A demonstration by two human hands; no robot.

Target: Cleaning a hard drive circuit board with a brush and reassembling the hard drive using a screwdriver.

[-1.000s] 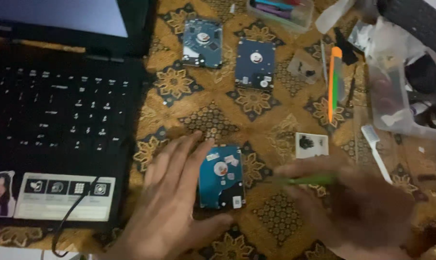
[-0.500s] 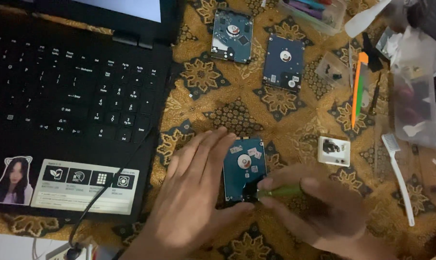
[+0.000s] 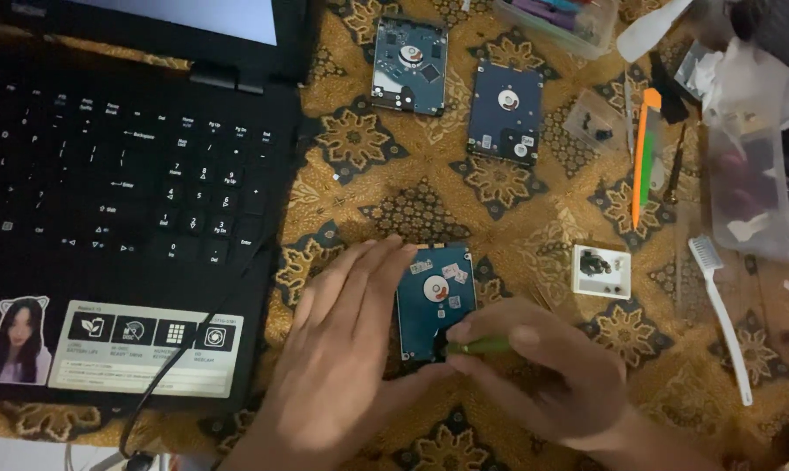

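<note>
Since a second ago the right hand [image 3: 543, 375] sharpens from blur — grip clamped on a green screwdriver [image 3: 480, 346] at the blue hard drive [image 3: 435, 302], circuit-side up on the patterned counter [image 3: 499, 218], left hand [image 3: 346, 349] flat beside it.

Your left hand [image 3: 342, 349] lies flat, palm down, fingers together and stretched forward, thumb tucked low toward your right hand [image 3: 543, 375]. Your right hand is curled, knuckles up, with thumb and fingertips [image 3: 461, 331] pinched closed at its left edge.
</note>
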